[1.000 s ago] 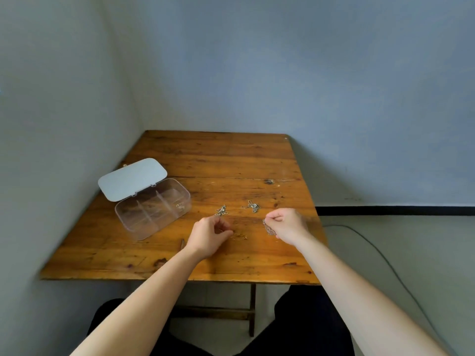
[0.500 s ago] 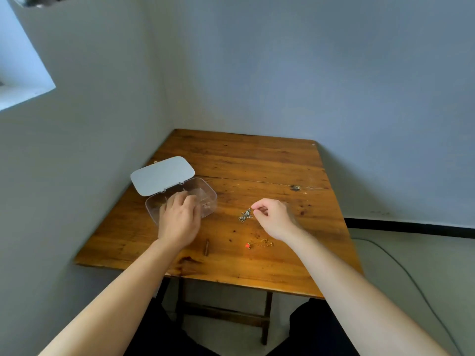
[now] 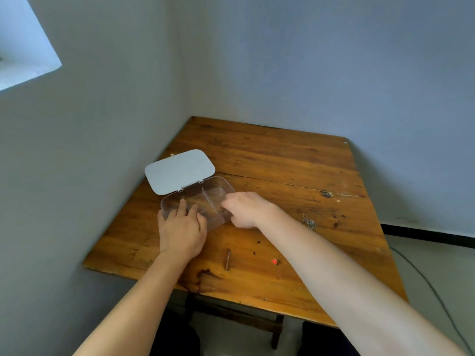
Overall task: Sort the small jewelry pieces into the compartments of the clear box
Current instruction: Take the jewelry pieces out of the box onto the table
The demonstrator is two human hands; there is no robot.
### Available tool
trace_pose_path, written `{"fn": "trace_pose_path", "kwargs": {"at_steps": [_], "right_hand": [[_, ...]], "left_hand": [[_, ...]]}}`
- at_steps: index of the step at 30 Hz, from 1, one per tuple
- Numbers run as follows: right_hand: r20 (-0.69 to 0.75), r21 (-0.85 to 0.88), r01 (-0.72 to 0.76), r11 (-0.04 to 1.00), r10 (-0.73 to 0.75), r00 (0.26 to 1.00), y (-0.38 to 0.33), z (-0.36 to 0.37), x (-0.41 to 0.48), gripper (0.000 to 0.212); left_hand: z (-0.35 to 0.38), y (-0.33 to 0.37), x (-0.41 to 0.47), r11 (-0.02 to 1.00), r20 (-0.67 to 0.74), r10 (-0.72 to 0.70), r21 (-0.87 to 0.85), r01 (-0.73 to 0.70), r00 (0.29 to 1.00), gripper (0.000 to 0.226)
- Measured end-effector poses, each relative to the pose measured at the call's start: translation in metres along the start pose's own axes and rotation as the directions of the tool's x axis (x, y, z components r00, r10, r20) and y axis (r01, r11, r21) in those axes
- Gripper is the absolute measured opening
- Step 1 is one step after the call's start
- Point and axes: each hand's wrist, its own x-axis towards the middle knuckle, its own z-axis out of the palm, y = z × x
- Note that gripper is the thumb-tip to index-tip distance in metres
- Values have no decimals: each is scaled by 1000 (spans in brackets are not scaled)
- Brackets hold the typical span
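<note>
Wooden surface: a worn, orange-brown plank table (image 3: pixel 270 160) is set into the corner of a grey-blue room; everything in the task lies on it.
Clear box: a transparent plastic box with rounded corners (image 3: pixel 216 191) is placed at the left of the table, its pale grey lid (image 3: pixel 179 171) swung back flat on the far side. Dividers are seen inside; which compartments are filled cannot be told.
Left hand: the left hand (image 3: pixel 181 228) is laid palm down on the near left end of the box, fingers spread and loose over its rim, apparently to steady it; nothing is gripped.
Right hand: the right hand (image 3: pixel 245 209) is held at the near right end of the box, fingers curled inward over the rightmost compartment. A small dark speck shows at the fingertips, but whether a piece is pinched there cannot be told.
Pieces left out: a small tangle of silver chain (image 3: pixel 309 223) lies to the right, well apart from the box; a tiny red bead piece (image 3: pixel 274 261) lies nearer the front edge.
Other marks: a short brown sliver (image 3: pixel 227 259) is seen near the front, probably part of the wood.
Step in hand: a piece is judged to be in delivery to the right compartment.
Next move: the fingers would need to be opened over that compartment, then the right hand sent back right for the chain, which calls for a fine pinch.
</note>
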Motion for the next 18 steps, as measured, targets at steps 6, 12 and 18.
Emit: {"fn": "trace_pose_path", "kwargs": {"at_steps": [6,12,18], "right_hand": [[-15,-60,47,997,-48,999,1,7,11,23],[11,66,-6,998,5,1000,2,6,13,14],[104,229,-58,972,35,994,3,-7,20,14]], "left_hand": [[4,0,2,1000,-16,-22,3,22,1000,64],[2,2,1,999,8,-32,-1,32,999,60],[0,3,0,999,12,-35,-2,35,999,56]]}}
